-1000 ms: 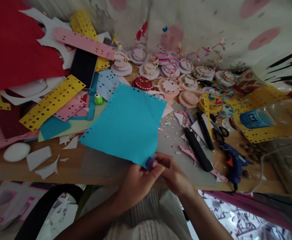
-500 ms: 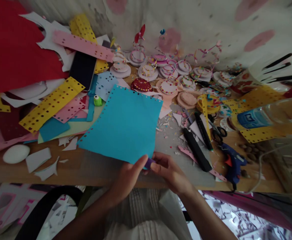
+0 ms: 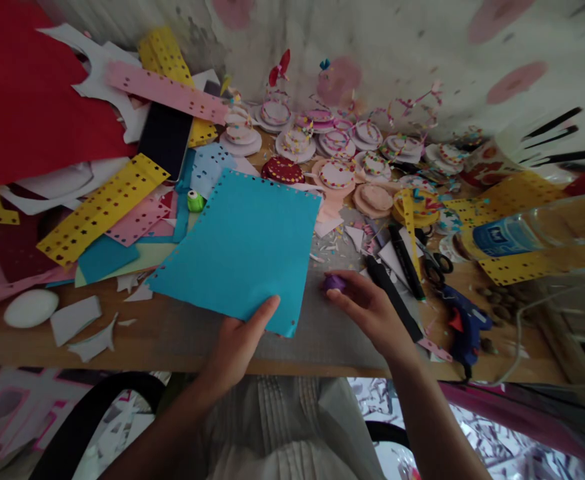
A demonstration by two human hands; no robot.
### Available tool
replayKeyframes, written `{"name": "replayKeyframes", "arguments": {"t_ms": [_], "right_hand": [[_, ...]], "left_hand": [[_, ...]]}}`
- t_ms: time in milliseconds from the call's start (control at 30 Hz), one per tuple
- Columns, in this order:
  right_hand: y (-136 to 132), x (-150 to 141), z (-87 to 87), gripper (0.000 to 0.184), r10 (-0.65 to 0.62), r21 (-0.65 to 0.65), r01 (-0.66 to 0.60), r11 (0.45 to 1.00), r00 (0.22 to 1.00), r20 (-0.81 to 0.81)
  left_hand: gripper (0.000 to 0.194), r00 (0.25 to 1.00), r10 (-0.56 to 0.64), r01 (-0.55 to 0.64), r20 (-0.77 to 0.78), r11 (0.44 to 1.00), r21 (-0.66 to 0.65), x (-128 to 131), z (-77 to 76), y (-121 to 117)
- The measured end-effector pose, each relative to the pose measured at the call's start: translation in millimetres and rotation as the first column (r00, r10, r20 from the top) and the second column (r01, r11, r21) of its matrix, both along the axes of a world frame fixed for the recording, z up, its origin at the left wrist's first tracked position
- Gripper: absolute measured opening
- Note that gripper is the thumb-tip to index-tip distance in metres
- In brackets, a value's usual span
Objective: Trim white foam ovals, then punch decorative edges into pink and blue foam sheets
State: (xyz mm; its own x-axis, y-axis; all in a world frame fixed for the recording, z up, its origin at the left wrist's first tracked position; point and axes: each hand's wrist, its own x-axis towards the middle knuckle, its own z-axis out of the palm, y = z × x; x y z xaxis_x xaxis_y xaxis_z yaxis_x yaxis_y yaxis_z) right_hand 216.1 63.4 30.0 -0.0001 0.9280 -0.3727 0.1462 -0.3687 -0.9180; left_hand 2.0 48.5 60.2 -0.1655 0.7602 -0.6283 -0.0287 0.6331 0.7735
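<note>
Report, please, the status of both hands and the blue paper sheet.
Left hand grips blue four-sided paper sheet. Right hand holds small purple object, apart from sheet. Long black tool lies beside right hand.

Left hand [image 3: 236, 343]: fingers hidden under blue sheet [image 3: 242, 247]; bottle [image 3: 537, 230] cut by right edge.

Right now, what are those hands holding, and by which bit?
The left hand grips the blue paper sheet by its near edge, toward the right corner. The right hand pinches the small purple craft punch, seemingly by its sides.
</note>
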Motion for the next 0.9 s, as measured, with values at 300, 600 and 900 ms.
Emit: {"name": "replayKeyframes", "arguments": {"t_ms": [300, 600, 900], "right_hand": [[6, 1, 4.6, 0.037, 0.014, 0.066, -0.016, 0.998, 0.999, 0.041], [6, 3, -1.1, 0.043, -0.14, -0.014, 0.14, 0.99, 0.976, -0.166], [-15, -17, 21.7, 0.038, 0.135, -0.231, -0.203, 0.952, 0.951, -0.279]], "left_hand": [[0.025, 0.818, 0.059, -0.027, 0.572, 0.998, -0.063, -1, -17.9, -2], [0.023, 0.856, -0.02, 0.047, 0.516, 0.998, -0.039, -3, -17.3, -2], [0.053, 0.932, -0.312, 0.298, 0.183, 0.949, 0.1, -3, -19.8, -14]]}}
